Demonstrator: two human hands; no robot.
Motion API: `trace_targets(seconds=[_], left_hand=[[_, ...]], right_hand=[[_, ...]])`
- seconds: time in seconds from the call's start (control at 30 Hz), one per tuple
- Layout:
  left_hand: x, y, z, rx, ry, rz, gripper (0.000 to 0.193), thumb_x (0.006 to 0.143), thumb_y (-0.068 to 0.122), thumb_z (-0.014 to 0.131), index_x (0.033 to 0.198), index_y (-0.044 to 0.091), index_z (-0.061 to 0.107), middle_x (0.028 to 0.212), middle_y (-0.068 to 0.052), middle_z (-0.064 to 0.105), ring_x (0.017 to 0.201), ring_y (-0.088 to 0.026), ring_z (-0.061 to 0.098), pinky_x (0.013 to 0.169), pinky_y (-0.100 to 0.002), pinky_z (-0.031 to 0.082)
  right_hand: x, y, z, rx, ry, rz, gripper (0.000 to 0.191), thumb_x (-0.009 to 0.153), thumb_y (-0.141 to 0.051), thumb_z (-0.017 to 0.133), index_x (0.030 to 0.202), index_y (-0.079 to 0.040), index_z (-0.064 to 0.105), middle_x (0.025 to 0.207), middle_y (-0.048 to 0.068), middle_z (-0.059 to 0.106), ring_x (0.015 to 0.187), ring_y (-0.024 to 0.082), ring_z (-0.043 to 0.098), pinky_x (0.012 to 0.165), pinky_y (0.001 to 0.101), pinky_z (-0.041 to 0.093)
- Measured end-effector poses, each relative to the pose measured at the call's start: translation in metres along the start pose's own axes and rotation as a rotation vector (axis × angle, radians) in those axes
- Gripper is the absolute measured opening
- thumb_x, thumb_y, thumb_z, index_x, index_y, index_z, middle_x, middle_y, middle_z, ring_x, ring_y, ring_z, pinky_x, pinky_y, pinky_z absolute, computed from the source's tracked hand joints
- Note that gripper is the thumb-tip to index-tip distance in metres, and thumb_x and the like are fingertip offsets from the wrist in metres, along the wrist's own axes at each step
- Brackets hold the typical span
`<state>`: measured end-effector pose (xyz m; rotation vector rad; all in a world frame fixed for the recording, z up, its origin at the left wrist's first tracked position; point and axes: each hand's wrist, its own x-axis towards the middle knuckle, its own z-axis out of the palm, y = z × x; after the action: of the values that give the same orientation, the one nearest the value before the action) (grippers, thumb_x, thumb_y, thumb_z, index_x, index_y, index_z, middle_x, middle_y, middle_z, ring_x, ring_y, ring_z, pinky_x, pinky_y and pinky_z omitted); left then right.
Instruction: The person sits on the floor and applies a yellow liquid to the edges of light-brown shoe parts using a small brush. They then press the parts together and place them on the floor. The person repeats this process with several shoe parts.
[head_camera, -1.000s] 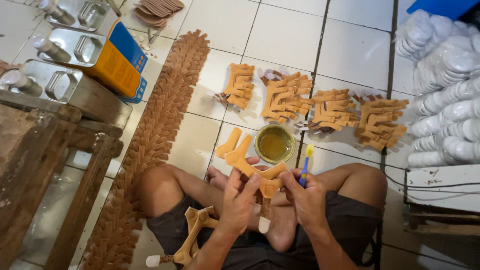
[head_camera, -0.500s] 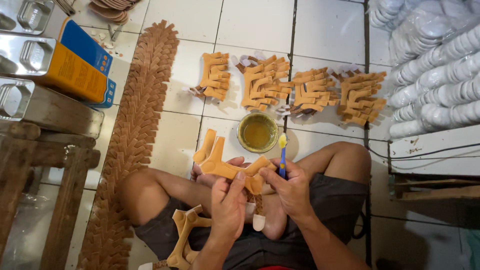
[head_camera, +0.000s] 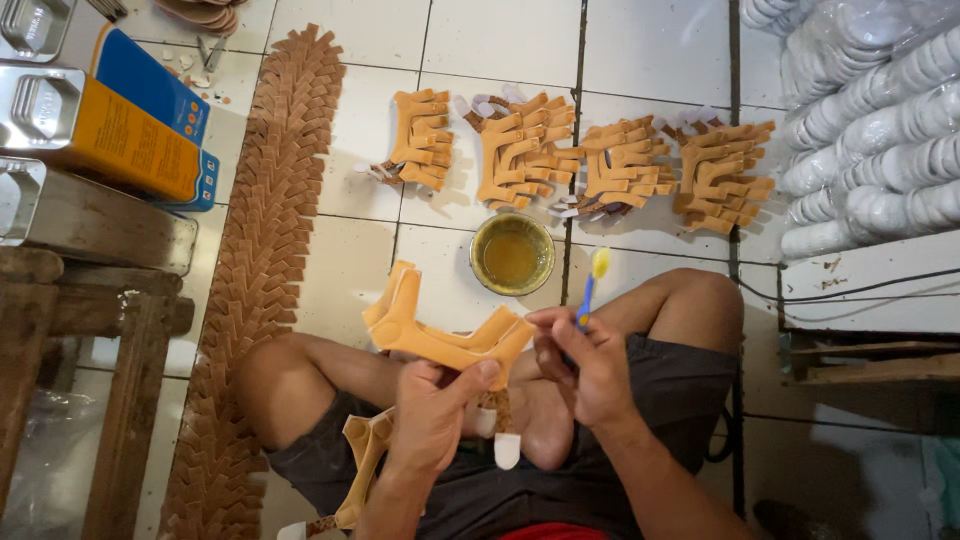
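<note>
Left hand, grip closed on tan Y-shaped strap. Right hand, grip pinching blue-handled brush. Bowl of yellow glue at twelve o'clock, on tiled floor.

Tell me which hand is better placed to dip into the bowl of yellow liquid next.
Probably the right hand: it holds the brush, whose tip sits near the bowl. The left hand is occupied gripping the tan strap piece.
</note>
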<state>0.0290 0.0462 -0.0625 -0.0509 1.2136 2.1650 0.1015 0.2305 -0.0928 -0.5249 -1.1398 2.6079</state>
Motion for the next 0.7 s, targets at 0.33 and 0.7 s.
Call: trace_targets(seconds=[0.33, 0.7], left_hand=[[-0.007, 0.005, 0.001, 0.125, -0.018, -0.028, 0.032, 0.084, -0.003, 0.075, 0.116, -0.004, 0.070, 0.106, -0.007, 0.076, 0.094, -0.011, 0.070, 0.084, -0.027, 0.058], [0.003, 0.012, 0.001, 0.167, -0.034, 0.114, 0.030, 0.096, 0.011, 0.069, 0.121, -0.005, 0.068, 0.104, -0.008, 0.075, 0.092, -0.013, 0.070, 0.082, -0.028, 0.056]], right_hand=[[-0.004, -0.010, 0.003, -0.554, -0.166, -0.257, 0.013, 0.097, -0.004, 0.076, 0.098, 0.008, 0.071, 0.089, 0.007, 0.069, 0.077, 0.011, 0.063, 0.068, 0.0252, 0.053], [0.000, -0.004, 0.004, -0.761, 0.057, -0.328, 0.012, 0.089, -0.006, 0.082, 0.087, 0.001, 0.072, 0.074, -0.005, 0.058, 0.067, 0.003, 0.048, 0.056, 0.0208, 0.040]])
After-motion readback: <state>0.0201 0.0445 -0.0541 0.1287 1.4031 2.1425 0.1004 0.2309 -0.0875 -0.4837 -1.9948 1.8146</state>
